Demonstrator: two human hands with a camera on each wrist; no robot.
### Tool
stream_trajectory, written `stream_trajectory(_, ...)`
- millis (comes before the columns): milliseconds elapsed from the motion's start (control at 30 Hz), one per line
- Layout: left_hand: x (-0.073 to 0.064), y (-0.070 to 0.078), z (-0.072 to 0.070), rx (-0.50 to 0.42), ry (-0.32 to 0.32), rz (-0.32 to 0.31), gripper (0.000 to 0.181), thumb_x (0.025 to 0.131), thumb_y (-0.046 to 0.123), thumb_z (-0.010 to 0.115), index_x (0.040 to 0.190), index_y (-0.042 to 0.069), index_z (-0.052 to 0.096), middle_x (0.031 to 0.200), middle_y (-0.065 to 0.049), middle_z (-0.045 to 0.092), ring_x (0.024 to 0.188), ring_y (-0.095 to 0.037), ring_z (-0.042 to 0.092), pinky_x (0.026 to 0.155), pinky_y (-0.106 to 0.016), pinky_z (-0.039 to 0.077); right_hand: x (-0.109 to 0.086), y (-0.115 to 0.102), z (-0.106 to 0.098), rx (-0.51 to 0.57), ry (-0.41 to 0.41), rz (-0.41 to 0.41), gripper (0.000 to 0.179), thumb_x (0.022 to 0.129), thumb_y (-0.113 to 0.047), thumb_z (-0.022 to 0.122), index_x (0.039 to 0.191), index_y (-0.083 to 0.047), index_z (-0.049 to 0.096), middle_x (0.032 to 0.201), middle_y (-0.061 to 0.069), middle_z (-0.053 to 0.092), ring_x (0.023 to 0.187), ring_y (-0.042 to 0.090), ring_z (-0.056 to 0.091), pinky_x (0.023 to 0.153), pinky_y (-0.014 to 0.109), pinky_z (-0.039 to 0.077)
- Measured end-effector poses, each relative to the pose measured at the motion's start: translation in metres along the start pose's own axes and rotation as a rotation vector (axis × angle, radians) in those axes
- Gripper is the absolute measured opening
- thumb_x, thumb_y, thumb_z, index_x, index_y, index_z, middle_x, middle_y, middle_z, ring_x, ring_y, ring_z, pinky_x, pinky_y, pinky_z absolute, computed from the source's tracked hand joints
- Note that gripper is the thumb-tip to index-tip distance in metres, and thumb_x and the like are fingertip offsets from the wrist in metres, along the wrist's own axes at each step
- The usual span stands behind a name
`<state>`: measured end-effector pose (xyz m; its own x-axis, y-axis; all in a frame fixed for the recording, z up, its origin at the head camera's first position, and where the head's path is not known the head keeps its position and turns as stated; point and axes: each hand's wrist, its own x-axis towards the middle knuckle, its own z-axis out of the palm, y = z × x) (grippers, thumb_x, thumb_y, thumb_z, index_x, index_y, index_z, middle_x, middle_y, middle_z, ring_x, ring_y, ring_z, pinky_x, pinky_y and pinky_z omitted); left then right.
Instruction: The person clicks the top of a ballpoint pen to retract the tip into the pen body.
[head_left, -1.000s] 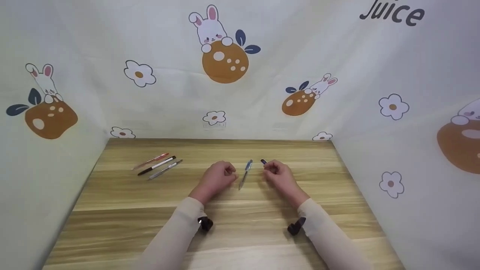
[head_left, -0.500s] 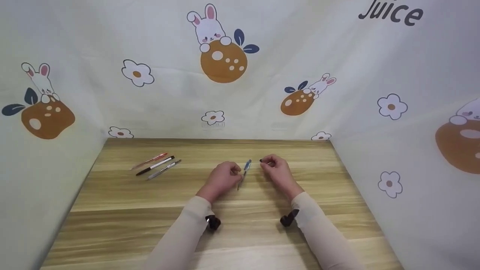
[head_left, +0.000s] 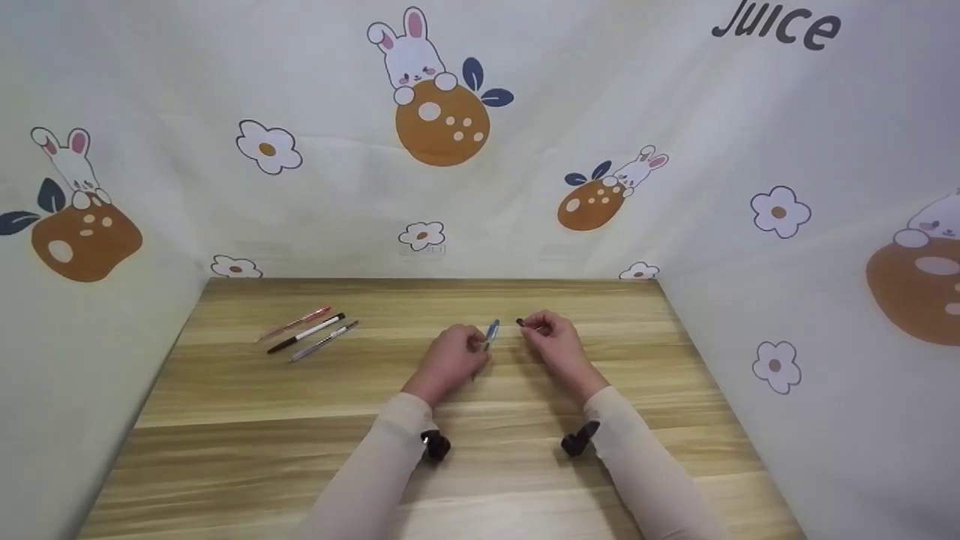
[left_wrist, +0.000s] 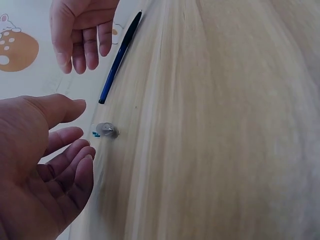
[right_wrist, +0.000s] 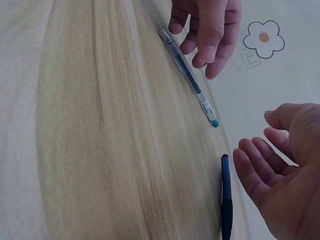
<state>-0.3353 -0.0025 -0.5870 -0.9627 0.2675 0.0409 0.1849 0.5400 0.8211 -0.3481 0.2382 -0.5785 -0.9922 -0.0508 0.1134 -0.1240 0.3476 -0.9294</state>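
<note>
A clear pen with a blue-green end [head_left: 493, 330] lies on the table between the two hands. My left hand [head_left: 456, 354] is right beside it, partly covering its lower half in the head view; in the left wrist view the thumb and fingers are apart and loosely bent. Farther right is a dark blue pen [right_wrist: 226, 187], of which only the dark end shows in the head view. My right hand [head_left: 555, 337] is next to that pen, its fingers [right_wrist: 250, 167] loosely bent with nothing between them and the thumb.
At the left of the wooden table [head_left: 247, 450] lie a red pen [head_left: 300, 322], a white pen with black ends [head_left: 307, 333] and a clear grey pen [head_left: 324, 341], roughly parallel. A printed cloth [head_left: 322, 202] stands along the table's back and sides.
My left hand has moved right, up to the clear pen, and now hides part of it. My right hand has shifted slightly left, covering more of the blue pen. The pens keep their places.
</note>
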Motion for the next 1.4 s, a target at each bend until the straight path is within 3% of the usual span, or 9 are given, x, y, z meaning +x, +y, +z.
stream_trajectory(167,0.003,0.001,0.003,0.036,-0.004,-0.017,0.024,0.094,0.015,0.085,0.115,0.005,0.078,0.102,-0.002,0.074,0.093,-0.021,0.068,0.089,-0.043,0.06,-0.001,-0.002,0.0,0.009,0.001,-0.006,0.012,0.102,-0.008,0.078,0.111,0.0,0.076,0.101,0.006,0.074,0.087,0.015,0.065,0.074,0.023,0.053)
stream_trajectory(433,0.004,-0.001,0.01,0.11,0.006,0.0,0.02,0.092,0.01,0.084,0.112,0.007,0.079,0.099,0.0,0.076,0.089,-0.018,0.068,0.087,-0.042,0.06,-0.004,-0.004,-0.001,0.032,-0.007,0.014,0.019,0.102,-0.007,0.077,0.115,0.005,0.074,0.104,0.009,0.074,0.089,0.016,0.065,0.076,0.024,0.054)
stream_trajectory(633,0.001,0.002,0.01,0.158,0.023,-0.013,0.021,0.094,0.011,0.084,0.114,0.01,0.082,0.099,0.002,0.077,0.089,-0.018,0.068,0.087,-0.042,0.06,-0.007,-0.004,-0.001,0.05,-0.014,0.025,0.015,0.101,-0.007,0.078,0.113,0.002,0.075,0.102,0.009,0.074,0.087,0.017,0.065,0.074,0.024,0.055)
stream_trajectory(967,-0.002,0.008,0.009,0.219,0.029,-0.032,0.022,0.092,0.013,0.084,0.114,0.016,0.083,0.105,0.003,0.08,0.09,-0.019,0.07,0.086,-0.043,0.06,-0.006,-0.001,0.0,0.049,-0.035,0.046,0.024,0.103,-0.006,0.075,0.12,0.009,0.071,0.101,0.008,0.072,0.086,0.017,0.065,0.071,0.024,0.055)
stream_trajectory(1400,-0.003,0.012,0.002,0.136,0.01,-0.038,0.016,0.099,0.021,0.084,0.115,0.02,0.085,0.091,0.011,0.075,0.076,-0.015,0.068,0.074,-0.038,0.057,-0.007,0.0,-0.003,0.093,-0.024,0.03,0.018,0.102,-0.005,0.076,0.116,0.006,0.073,0.097,0.009,0.073,0.086,0.021,0.066,0.073,0.026,0.056)
